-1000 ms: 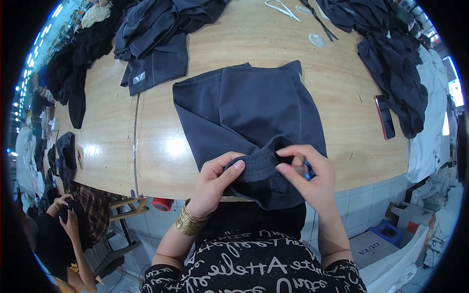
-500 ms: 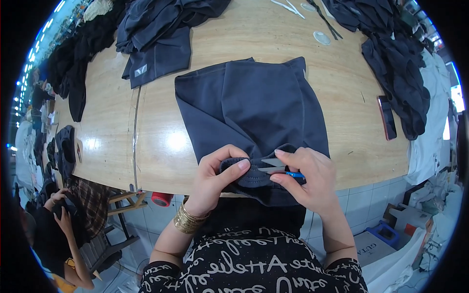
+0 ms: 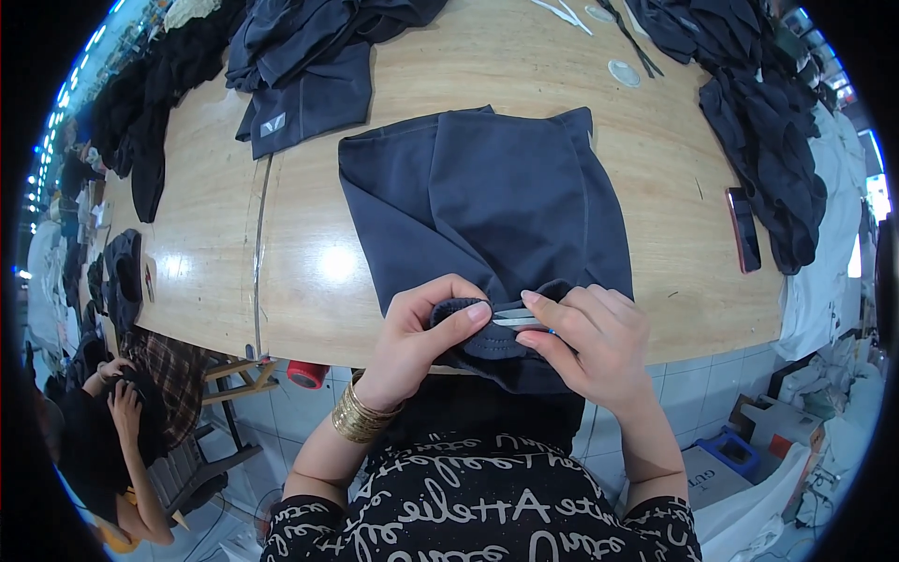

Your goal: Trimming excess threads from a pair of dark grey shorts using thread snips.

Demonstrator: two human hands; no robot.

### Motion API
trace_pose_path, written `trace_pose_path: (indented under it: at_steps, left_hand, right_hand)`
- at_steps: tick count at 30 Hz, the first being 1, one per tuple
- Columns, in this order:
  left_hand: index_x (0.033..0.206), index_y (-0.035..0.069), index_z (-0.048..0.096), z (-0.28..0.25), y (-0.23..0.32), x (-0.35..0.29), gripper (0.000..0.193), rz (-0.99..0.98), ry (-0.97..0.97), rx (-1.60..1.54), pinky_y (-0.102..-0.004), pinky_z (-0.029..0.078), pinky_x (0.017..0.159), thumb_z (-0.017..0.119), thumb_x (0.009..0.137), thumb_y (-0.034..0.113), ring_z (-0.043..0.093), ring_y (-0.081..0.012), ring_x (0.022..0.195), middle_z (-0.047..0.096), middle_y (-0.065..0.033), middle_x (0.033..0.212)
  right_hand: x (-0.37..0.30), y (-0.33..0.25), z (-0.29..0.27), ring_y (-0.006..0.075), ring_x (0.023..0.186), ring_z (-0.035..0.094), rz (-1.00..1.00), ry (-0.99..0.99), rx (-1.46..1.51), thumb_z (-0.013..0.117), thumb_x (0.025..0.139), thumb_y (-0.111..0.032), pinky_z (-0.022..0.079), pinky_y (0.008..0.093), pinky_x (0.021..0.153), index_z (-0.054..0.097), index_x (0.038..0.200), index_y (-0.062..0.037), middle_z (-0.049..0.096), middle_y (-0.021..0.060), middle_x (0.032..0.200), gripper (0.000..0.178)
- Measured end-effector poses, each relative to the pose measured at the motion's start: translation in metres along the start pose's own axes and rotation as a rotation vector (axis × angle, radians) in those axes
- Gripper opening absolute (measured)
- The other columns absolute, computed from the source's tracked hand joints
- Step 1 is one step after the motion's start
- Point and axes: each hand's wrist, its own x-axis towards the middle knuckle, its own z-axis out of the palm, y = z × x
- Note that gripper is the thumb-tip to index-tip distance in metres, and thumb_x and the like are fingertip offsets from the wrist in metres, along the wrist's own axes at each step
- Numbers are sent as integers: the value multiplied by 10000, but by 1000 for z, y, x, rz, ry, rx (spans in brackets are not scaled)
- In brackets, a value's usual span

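Dark grey stretch shorts (image 3: 506,187) lie on the table, their gathered waistband (image 3: 496,347) pulled over the near edge. My left hand (image 3: 421,332) pinches that waistband between thumb and fingers. In my right hand (image 3: 595,342) is a pair of small thread snips (image 3: 515,320) with silvery blades and a bit of blue showing. The blades point left, their tips at the waistband beside my left thumb. Most of the snips' handle is hidden in my right palm.
Piles of dark garments (image 3: 304,56) lie at the far left and right (image 3: 763,159). A phone (image 3: 744,229) rests on the right. Far off are white scissors (image 3: 565,14) and a clear disc (image 3: 625,73). At lower left, a co-worker (image 3: 112,440) handles black cloth.
The snips' blades have come closer together, and their tips are nearer my left thumb. Less of the blue shows. My left hand keeps its pinch on the waistband.
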Motion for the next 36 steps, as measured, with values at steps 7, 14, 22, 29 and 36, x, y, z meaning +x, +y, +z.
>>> trace_pose_path:
  at_steps: [7, 14, 22, 29, 36]
  left_hand:
    - [896, -13, 624, 0, -2, 0, 109, -1, 20, 27, -177, 428, 679, 605, 887, 94, 528, -20, 744, 613, 17, 796]
    - [885, -14, 622, -1, -1, -1, 112, 13, 22, 61, -176, 425, 673, 606, 887, 97, 525, -19, 743, 613, 18, 791]
    - [891, -4, 620, -1, 0, -1, 110, -4, 14, 24, -175, 423, 687, 603, 891, 105, 518, -16, 749, 609, 23, 796]
    - [916, 18, 618, -6, -2, 1, 105, -46, -13, -145, -179, 418, 729, 596, 896, 118, 528, -18, 785, 610, 25, 829]
    - [926, 17, 626, -7, -4, 3, 113, -82, -40, -235, -186, 427, 739, 594, 896, 121, 543, -25, 783, 622, 16, 838]
  right_hand:
    - [0, -2, -3, 114, 534, 458, 18, -7, -26, 739, 716, -251, 334, 246, 484, 681, 927, -115, 480, -24, 633, 258]
    - [0, -2, -2, 109, 513, 439, 9, 5, -55, 741, 714, -241, 320, 239, 472, 685, 902, -110, 465, -28, 621, 236]
    - [0, 1, 1, 122, 495, 452, 42, 43, 10, 746, 710, -209, 332, 254, 456, 682, 892, -93, 481, -16, 600, 224]
    - [-4, 2, -4, 135, 480, 459, 74, 47, 117, 750, 704, -178, 344, 258, 450, 673, 917, -67, 496, 5, 598, 252]
    - [-2, 0, -5, 129, 480, 448, 31, 6, 99, 743, 717, -198, 347, 251, 448, 671, 926, -64, 482, 1, 601, 258]
